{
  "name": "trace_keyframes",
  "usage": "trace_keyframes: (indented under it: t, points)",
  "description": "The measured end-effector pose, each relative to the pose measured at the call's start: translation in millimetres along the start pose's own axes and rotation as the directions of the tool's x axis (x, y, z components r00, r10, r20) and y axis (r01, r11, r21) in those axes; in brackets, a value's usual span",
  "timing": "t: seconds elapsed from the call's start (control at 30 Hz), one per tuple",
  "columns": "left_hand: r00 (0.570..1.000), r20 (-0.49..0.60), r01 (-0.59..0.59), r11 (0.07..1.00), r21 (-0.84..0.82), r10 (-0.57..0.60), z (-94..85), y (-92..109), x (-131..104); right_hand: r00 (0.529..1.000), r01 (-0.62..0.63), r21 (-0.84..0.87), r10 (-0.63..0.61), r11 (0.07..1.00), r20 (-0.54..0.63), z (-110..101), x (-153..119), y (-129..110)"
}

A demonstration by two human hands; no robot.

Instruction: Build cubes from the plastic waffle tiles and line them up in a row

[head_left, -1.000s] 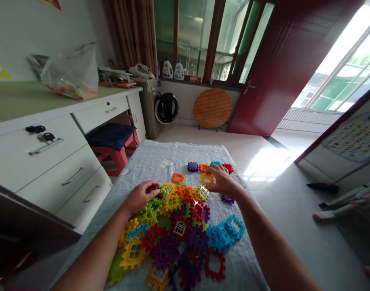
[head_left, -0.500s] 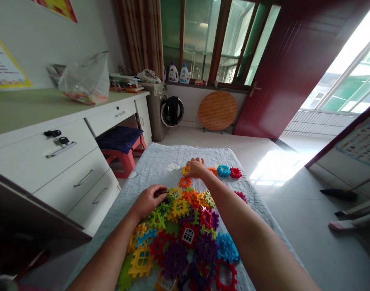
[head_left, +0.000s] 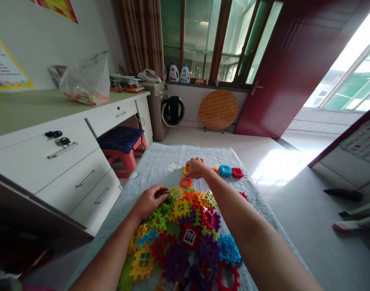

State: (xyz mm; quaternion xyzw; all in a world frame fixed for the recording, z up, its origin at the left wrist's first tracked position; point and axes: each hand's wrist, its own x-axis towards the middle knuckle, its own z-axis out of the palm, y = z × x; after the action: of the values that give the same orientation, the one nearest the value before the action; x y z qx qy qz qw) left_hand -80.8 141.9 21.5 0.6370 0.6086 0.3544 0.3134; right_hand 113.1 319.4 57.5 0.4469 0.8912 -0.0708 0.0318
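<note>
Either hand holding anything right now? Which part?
The right hand covers a yellow tile at the far row, hold hidden. The left hand has fingertips on a yellow window tile at the pile's edge; a true grip cannot be told.

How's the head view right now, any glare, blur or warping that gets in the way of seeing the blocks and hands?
Head view: strong glare on the floor and blown-out window at right; wide-angle warping bends the desk and door; the blocks are evenly lit and fairly sharp; the right hand and left hand are clear; the lower-left corner is dark.
</note>
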Motion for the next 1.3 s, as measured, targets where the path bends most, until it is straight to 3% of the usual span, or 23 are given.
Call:
trace_keyframes:
  t: [0.23,0.53,0.83,1.07,1.3]
  points:
    - [1.0,-0.004,-0.002,1.0,0.008,0.002,-0.9,2,-2,1.0,-0.003,0.019,0.003,1.0,0.011,-3,3,0]
    - [1.0,0.0,0.013,1.0,0.007,-0.013,-0.9,1,-1,0.993,-0.054,0.109,0.065,0.993,-0.1,-29,-9,21]
    - [1.0,-0.011,-0.002,1.0,0.011,0.002,-0.9,3,-2,0.999,-0.024,0.025,0.024,0.999,-0.035,3,-10,3]
    - [1.0,0.006,0.008,1.0,0.002,-0.008,-0.8,2,-1,0.995,-0.023,0.037,0.027,0.999,-0.1,-7,-21,-2]
    - [1.0,0.012,0.003,1.0,0.004,-0.003,-1.8,4,-2,0.989,0.136,0.07,-0.132,0.988,-0.061,-1,-49,-30]
